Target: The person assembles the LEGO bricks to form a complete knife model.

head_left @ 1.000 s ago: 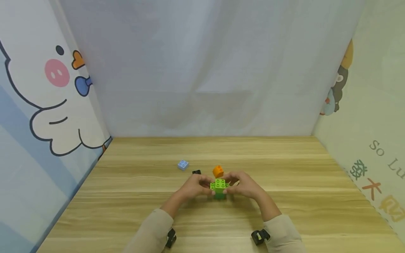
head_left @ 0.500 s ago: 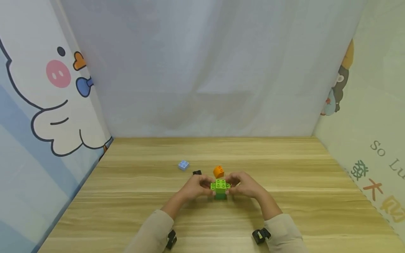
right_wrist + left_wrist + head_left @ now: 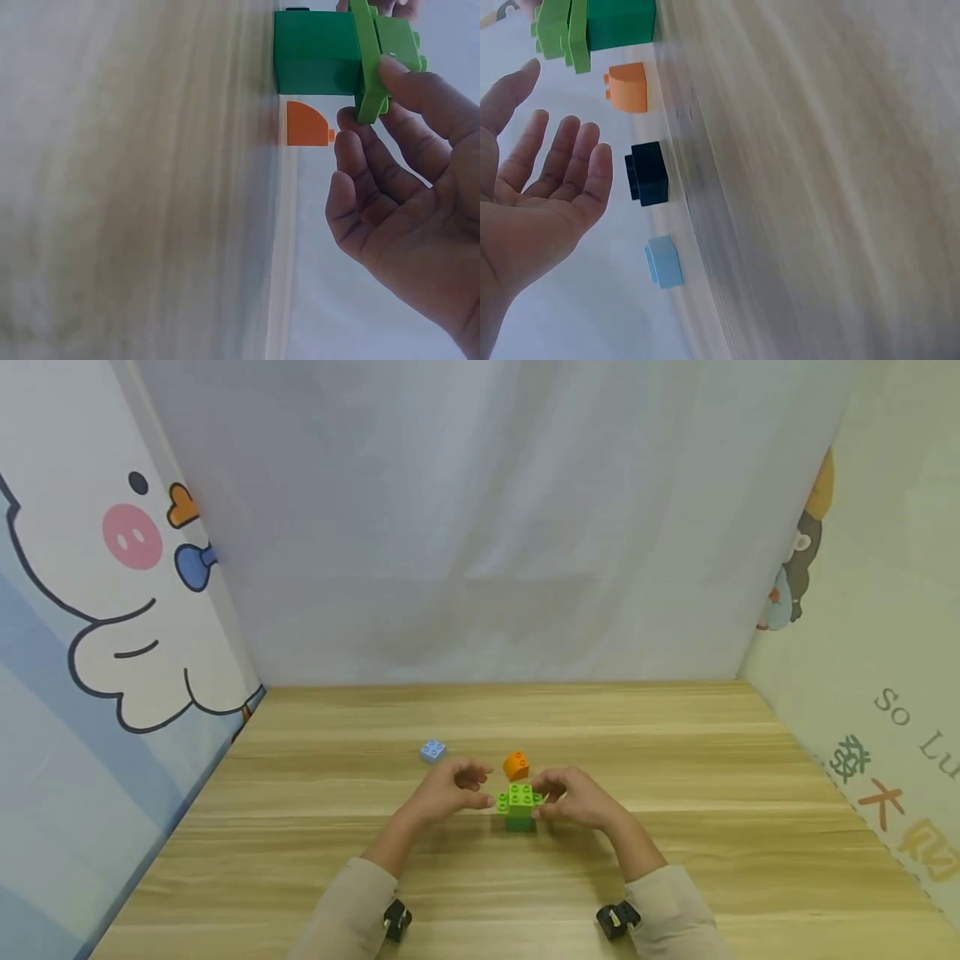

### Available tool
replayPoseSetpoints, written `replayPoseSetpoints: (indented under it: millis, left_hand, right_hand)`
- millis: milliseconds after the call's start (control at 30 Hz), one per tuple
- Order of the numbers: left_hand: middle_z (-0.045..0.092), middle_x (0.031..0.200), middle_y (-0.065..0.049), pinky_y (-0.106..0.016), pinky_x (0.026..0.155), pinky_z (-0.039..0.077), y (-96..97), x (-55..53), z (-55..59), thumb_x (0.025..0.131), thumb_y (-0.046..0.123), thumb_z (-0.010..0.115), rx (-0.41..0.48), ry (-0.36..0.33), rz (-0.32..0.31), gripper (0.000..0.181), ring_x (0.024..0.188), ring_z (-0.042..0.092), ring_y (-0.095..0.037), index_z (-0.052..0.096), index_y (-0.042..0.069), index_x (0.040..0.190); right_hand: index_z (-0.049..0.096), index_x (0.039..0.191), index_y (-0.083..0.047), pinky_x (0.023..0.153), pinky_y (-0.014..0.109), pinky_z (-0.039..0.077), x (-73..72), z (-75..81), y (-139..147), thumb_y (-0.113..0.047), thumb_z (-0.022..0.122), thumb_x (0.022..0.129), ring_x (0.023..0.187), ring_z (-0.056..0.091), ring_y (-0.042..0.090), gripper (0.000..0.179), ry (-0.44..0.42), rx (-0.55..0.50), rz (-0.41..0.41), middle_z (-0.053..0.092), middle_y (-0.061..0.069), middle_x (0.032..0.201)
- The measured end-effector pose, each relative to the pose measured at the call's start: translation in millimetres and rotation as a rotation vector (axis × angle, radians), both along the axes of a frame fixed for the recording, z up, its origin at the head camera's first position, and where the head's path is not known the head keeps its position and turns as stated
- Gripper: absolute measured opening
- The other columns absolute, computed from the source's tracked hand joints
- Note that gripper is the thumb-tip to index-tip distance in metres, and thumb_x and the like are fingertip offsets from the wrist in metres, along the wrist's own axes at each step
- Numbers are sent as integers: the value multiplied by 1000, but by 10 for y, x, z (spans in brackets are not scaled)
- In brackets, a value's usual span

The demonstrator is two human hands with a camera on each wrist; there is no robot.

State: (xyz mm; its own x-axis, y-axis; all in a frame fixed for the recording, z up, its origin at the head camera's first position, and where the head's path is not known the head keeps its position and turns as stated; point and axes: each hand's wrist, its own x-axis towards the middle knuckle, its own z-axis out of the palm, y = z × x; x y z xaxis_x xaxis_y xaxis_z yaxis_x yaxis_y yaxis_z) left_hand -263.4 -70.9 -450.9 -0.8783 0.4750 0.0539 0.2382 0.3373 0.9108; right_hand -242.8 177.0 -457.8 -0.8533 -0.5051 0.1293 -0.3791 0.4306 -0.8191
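A stack of toy building bricks stands on the table between both hands. Its base is a dark green brick (image 3: pixel 315 52), topped by a wider light green plate (image 3: pixel 367 60) and a light green brick (image 3: pixel 521 794). My right hand (image 3: pixel 576 799) pinches the light green part from the right, thumb on the near side and fingers behind. To the left, my left hand (image 3: pixel 444 795) is apart from the stack, its fingers loosely spread and holding nothing. Just behind the stack lies an orange rounded brick (image 3: pixel 515 767).
A black brick (image 3: pixel 649 174) shows in the left wrist view; in the head view the left hand hides it. Further back and left is a light blue brick (image 3: pixel 432 751). Fabric walls (image 3: pixel 480 527) surround the wooden table (image 3: pixel 675 735).
My left hand has let go of the stack and moved left and slightly back, covering the black brick in the head view. My right hand keeps its grip, and the stack stays in place.
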Motion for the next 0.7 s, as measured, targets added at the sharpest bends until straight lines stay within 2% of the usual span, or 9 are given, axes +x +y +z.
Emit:
replayPoseSetpoints:
  millis: [267,533,700]
  left_hand:
    - [58,113,-18,-42,86,44,-118,-25,8,79,3,72,-1,-12,63,42,102,53,-35,59,-2,119]
    - [59,110,-14,-39,80,48,-225,-81,-31,76,7,76,-38,-3,110,42,100,53,-31,61,1,116]
    - [58,112,-12,-40,80,48,-287,-121,-69,75,10,77,-40,-22,149,44,101,53,-30,62,3,116]
  right_hand:
    - [62,104,3,74,36,46,16,2,-15,-5,76,71,84,56,24,36,-10,48,-40,61,8,100]
    - [63,103,2,73,35,47,16,7,-14,-4,75,72,81,56,22,35,3,56,-31,62,5,96]
    - [63,103,2,72,34,47,17,10,-17,-4,75,71,80,55,20,34,3,59,-31,62,5,95]
